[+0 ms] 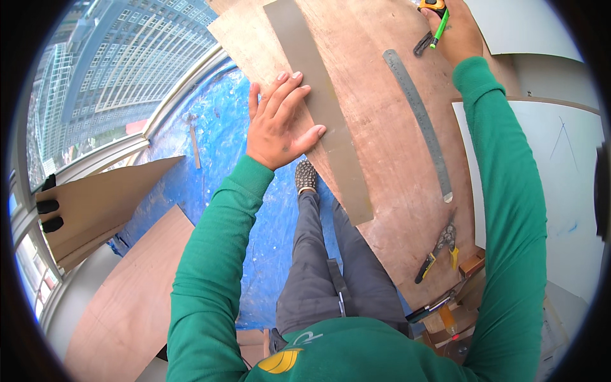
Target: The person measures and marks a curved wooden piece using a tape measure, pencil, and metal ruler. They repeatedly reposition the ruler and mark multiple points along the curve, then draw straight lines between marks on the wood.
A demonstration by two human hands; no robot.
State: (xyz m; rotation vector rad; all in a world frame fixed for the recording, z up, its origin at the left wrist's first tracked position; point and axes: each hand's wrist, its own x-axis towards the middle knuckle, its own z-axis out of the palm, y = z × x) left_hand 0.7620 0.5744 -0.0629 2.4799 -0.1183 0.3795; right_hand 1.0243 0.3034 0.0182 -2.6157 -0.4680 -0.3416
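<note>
My left hand (pixel 280 124) lies with fingers spread on the edge of a long grey-brown strip (pixel 340 146), its fingertips and thumb on the strip. The strip rests along the left edge of a plywood sheet (pixel 394 235). At the far right, my right hand (pixel 459 39) is closed around a slim green marker (pixel 440 29), though part of its fingers is hidden. An orange-and-black tape measure (pixel 434 5) shows right at the fingertips; whether the hand grips it too is unclear. A small black object (pixel 421 44) lies below the marker. Between my hands is a metal ruler (pixel 420 121).
Yellow-and-black snips (pixel 439 251) lie on the near right of the plywood. A white board (pixel 563 165) with pencil lines stands at right. Blue sheeting (pixel 258 254) covers the floor. Left are a brown panel (pixel 108 204), a plywood piece (pixel 133 299) and windows (pixel 133 70).
</note>
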